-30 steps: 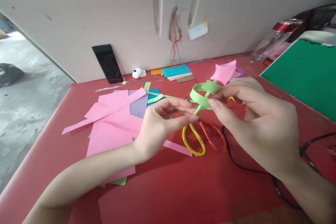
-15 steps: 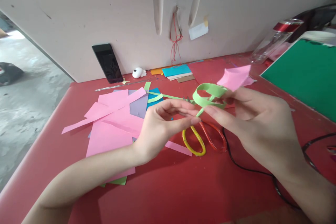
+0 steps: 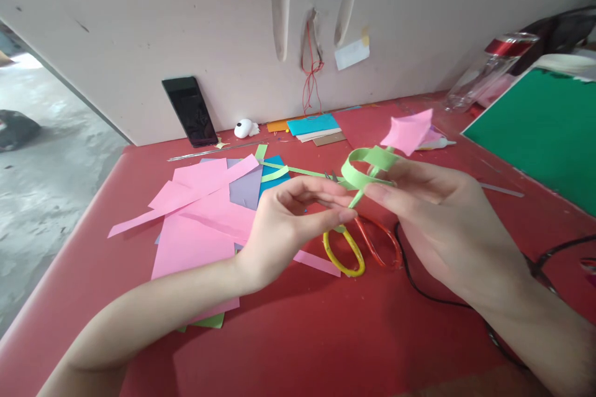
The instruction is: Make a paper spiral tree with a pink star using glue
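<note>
A paper flower with a pink cup-shaped head (image 3: pixel 410 131) and a thin green stem is held up between my hands. Fingers and thumb of my left hand (image 3: pixel 298 211) pinch the lower end of the stem. My right hand (image 3: pixel 437 217) grips it higher up, thumb in front, where a green paper strip (image 3: pixel 354 175) loops round in a wide curl. Part of the strip is hidden behind the right fingers. Below, scissors with one yellow and one red handle (image 3: pixel 344 254) lie on the red table, their blades mostly covered by my hands.
Pink paper sheets and strips (image 3: pixel 195 254) lie left, over purple and blue paper (image 3: pixel 274 167). A phone (image 3: pixel 190 111) leans on the wall beside a small white figure (image 3: pixel 245 128). At right are a black cable (image 3: pixel 428 294), green board (image 3: pixel 540 130) and clear bottle (image 3: pixel 479 77).
My right hand has shifted slightly left and turned, bringing the pink flower head left. A white nozzle tip and a pale strip now show behind it. My left hand stays put.
</note>
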### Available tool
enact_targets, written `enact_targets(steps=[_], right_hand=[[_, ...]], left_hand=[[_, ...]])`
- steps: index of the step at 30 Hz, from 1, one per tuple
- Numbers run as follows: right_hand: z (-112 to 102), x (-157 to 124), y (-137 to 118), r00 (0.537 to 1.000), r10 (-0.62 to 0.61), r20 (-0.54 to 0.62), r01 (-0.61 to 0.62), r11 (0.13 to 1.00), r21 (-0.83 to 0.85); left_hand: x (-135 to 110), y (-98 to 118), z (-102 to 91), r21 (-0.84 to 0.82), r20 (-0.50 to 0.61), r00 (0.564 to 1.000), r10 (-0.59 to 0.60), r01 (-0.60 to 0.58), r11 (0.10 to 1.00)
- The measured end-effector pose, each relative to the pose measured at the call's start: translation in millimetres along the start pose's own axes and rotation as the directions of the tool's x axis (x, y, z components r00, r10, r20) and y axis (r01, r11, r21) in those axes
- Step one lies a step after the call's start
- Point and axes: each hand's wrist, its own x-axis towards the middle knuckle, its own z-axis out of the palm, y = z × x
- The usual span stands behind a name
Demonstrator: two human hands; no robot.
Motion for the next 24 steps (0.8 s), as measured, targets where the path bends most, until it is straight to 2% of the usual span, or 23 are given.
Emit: enact_targets(steps=[14, 20, 24], right_hand=[[1.8, -2.4, 2.5, 0.998, 0.033, -0.053, -0.033, 0.999, -0.001], [4.9, -3.1, 2.2, 0.998, 0.019, -0.067, -0.016, 0.999, 0.048], [6.8, -4.4, 4.7, 0.998, 0.021, -0.064, -0.017, 0.998, 0.067]], left_hand=[[-0.6, -2.0, -0.3, 0.024, 0.010, 1.000, 0.012, -0.013, 1.000], [0.2, -3.4, -0.5, -0.030, 0.031, 1.000, 0.002, -0.001, 1.000], [0.3, -4.6, -0.9, -0.002, 0.024, 1.000, 0.014, -0.014, 1.000]])
